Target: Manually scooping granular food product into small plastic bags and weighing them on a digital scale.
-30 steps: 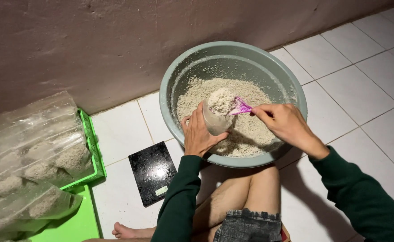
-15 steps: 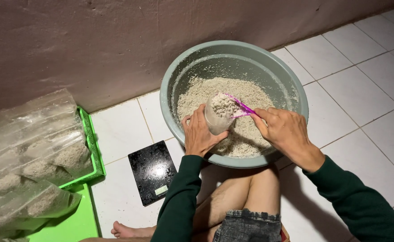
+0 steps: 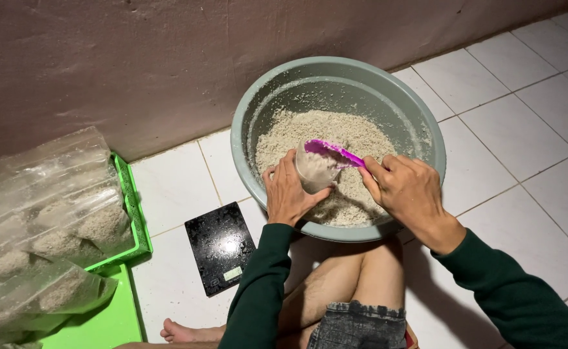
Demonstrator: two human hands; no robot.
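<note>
Small clear plastic bag (image 3: 314, 172), part-filled with pale grain: held open over the round grey-green plastic basin (image 3: 419, 129) of grain, left hand (image 3: 288, 194) closed round its side. Magenta plastic scoop (image 3: 335, 152): at the bag's mouth, pinched in the right hand (image 3: 408, 190). Black flat scale (image 3: 220, 246): floor, near the basin's left. Green plastic tray (image 3: 134, 213) of filled bags: floor's left edge.

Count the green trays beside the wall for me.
2. One green tray stands by the wall under the stacked clear bags of grain; a second green tray lies nearer the person, partly under a bag. More may be hidden.
</note>
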